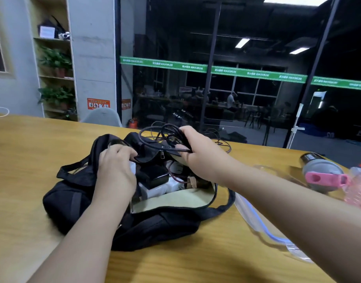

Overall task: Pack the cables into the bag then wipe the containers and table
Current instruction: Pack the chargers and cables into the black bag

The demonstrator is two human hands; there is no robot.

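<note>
A black bag (122, 203) lies open at centre frame on the wooden table (22, 160), chargers visible inside; a bundle of dark cables (165, 137) hangs just above its opening; clear containers (255, 217) lie right

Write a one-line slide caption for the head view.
Left hand holds the black bag open while the right hand lowers a bundle of dark cables inside.

Looks like an office after hours: a long wooden table (32, 144) sits by a glass wall (247, 58) with a green stripe (196, 68). Behind the glass, ceiling lights (241, 42) and people at desks (230, 101); shelves (55, 58) hold plants (55, 60).
</note>
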